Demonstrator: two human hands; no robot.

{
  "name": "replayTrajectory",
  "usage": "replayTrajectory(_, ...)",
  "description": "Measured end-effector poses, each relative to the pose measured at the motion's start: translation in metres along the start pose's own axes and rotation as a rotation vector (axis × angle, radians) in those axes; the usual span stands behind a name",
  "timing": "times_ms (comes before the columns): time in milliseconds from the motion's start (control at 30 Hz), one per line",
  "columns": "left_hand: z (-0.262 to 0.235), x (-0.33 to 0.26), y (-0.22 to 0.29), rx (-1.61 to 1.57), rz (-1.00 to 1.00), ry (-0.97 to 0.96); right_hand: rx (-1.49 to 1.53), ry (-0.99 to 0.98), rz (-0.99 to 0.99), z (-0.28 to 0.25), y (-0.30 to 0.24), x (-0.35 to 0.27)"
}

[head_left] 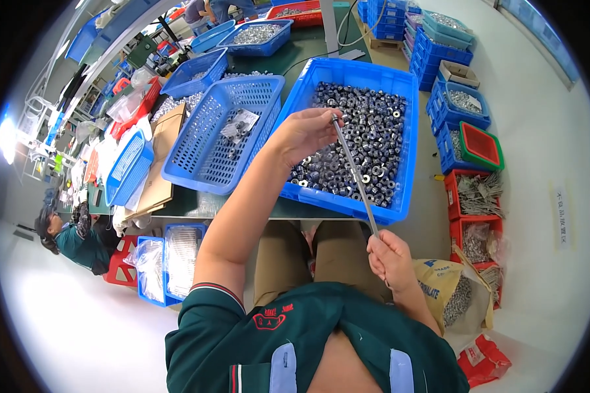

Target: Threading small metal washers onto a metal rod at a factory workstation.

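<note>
Head view: my left hand (306, 135), 12 o'clock, pinches the upper end of a metal rod (354, 169) between closed fingertips; my right hand (392, 259), 4 o'clock, is curled around its lower end. Rod slants over the blue bin (412, 124) of metal rings (377, 121), 1 o'clock.

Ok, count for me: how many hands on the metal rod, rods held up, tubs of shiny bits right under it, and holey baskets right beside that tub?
Hands (left hand, right hand): 2
Metal rod: 1
Blue tub: 1
Perforated blue basket: 1
Total: 5
</note>
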State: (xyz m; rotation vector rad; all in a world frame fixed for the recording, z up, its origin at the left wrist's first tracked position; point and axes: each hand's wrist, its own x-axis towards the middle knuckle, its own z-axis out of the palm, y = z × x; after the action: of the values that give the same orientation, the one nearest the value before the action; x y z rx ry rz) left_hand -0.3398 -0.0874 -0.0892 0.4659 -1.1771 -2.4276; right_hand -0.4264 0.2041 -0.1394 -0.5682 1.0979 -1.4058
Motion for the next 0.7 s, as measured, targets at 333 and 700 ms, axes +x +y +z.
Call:
replayTrajectory(333,0.028,-0.023,-0.027,0.306,-0.132,-0.097,-0.004,0.032,-0.055,0.007,-0.006,0.004)
replayTrajectory(700,-0.01,0.001,-0.006,1.225,0.253,0.243,0.029,0.098,-0.088,-0.004,-0.004,-0.001)
